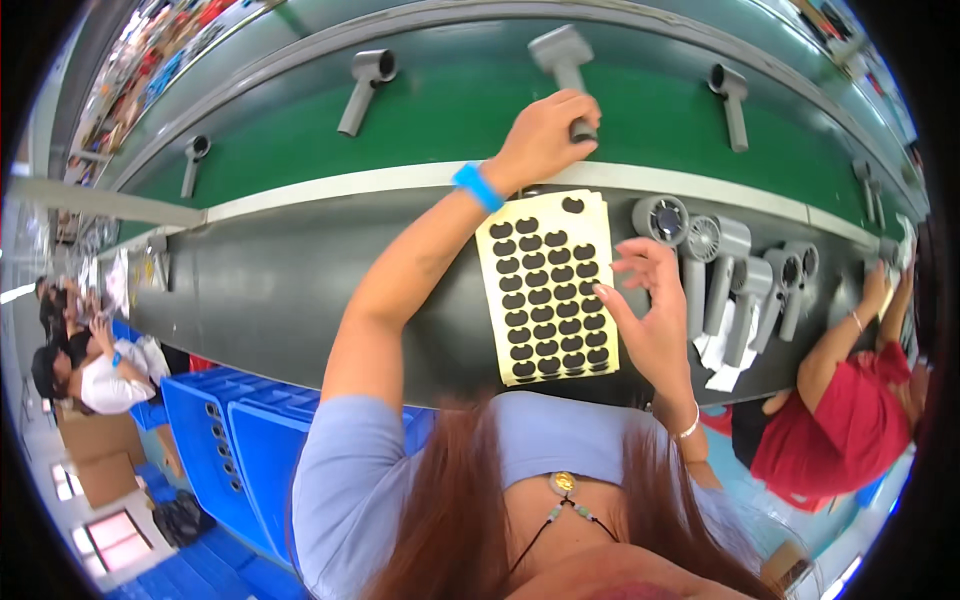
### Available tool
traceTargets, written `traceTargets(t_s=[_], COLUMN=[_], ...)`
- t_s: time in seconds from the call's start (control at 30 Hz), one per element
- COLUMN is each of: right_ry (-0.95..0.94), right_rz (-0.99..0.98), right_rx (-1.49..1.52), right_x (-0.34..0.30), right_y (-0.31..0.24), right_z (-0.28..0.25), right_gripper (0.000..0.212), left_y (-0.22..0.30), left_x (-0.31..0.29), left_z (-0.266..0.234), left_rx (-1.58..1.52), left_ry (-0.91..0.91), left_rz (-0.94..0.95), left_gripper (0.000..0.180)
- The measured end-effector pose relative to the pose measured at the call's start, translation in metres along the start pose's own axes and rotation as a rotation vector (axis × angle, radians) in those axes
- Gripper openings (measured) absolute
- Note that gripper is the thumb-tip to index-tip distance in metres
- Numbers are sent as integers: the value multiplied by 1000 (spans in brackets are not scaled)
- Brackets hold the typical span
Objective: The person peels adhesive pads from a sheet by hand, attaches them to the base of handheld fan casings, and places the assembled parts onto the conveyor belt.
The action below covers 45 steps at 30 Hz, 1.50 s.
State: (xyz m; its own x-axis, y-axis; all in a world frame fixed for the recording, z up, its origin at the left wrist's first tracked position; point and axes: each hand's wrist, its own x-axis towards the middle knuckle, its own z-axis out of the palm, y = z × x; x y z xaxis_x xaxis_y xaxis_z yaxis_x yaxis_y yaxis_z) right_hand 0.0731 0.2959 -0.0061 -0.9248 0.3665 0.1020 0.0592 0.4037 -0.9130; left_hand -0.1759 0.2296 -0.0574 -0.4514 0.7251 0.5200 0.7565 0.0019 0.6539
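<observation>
My left hand (553,130), with a blue band at the wrist, is closed around the handle of a grey handheld fan housing (563,50) above the green belt. The housing's round head points away from me, and the dark handle end shows below my fingers. A pale yellow sheet of black stickers (548,290) lies on the dark table in front of me, some spots on its upper part bare. Beside the sheet's right edge is my right hand (652,315), fingers apart and thumb near a sticker. I cannot tell whether it touches the sheet.
Several grey handheld fans (735,250) stand crowded right of the sheet, with white paper (722,360) beneath. More grey housings, one a fan housing (365,90), lie spaced along the green belt (450,100). Blue crates (215,450) stand at left; a person in red (840,430) works at right.
</observation>
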Motion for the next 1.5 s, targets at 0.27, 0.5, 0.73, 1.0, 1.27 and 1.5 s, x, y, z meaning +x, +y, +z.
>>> traceTargets(t_s=[0.27, 0.5, 0.73, 1.0, 1.27, 1.5], right_ry=[-28, 25, 114, 38, -54, 320], right_rz=[-38, 8, -94, -19, -254, -459], right_rx=[-86, -168, -446, -379, -116, -621], right_x=[4, 1, 16, 24, 49, 239], right_y=[20, 54, 70, 62, 39, 127], right_z=[-4, 22, 46, 43, -31, -125], right_gripper=[25, 16, 14, 8, 4, 56], left_y=[-49, 28, 58, 63, 42, -59], left_x=[11, -97, -142, -147, -132, -27], left_z=[2, -25, -1, 11, 6, -14], left_rx=[178, -14, 100, 212, 121, 637], left_ry=[36, -8, -180, -190, -112, 158], left_rz=[213, -187, -80, -42, -38, -111], left_gripper=[26, 23, 57, 78, 64, 72])
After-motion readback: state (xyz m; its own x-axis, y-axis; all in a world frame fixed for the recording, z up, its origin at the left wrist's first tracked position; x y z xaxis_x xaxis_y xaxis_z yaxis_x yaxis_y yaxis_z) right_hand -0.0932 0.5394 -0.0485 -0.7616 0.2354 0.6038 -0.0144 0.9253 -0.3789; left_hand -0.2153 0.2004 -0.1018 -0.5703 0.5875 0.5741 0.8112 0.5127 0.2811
